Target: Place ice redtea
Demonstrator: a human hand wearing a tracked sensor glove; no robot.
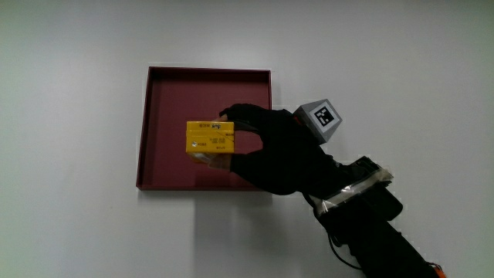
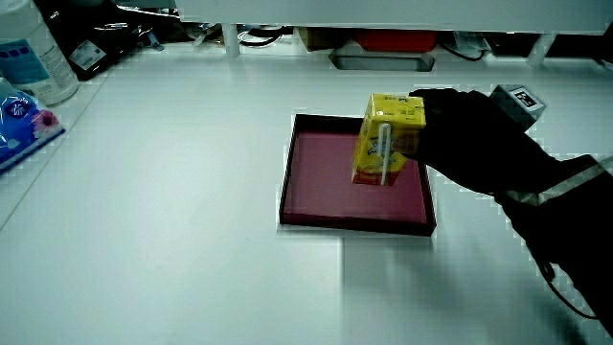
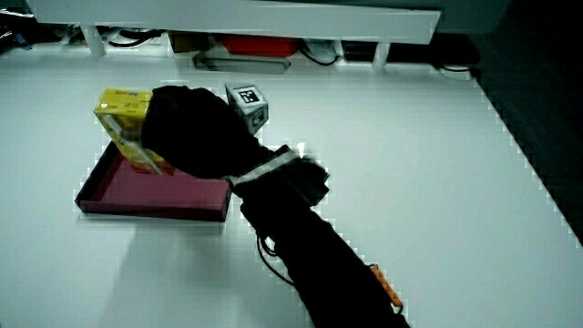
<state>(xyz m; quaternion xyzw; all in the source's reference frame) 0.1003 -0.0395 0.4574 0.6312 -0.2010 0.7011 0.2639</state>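
Observation:
A yellow ice red tea carton (image 1: 210,137) stands upright over the dark red square tray (image 1: 166,166), held by the gloved hand (image 1: 266,147). The fingers wrap the carton's side, and the patterned cube (image 1: 323,120) shows on the hand's back. In both side views the carton (image 2: 387,137) (image 3: 126,125) appears upright with a straw on its face, low over the tray (image 2: 321,196) (image 3: 150,194); whether its base touches the tray floor I cannot tell. The forearm (image 1: 370,224) reaches in from the person's edge of the table.
The white table (image 1: 77,224) lies around the tray. In a side view a plastic bottle (image 2: 34,53) and a blue packet (image 2: 19,120) sit at the table's edge. A low partition (image 2: 383,11) with cables and boxes under it closes the table's end.

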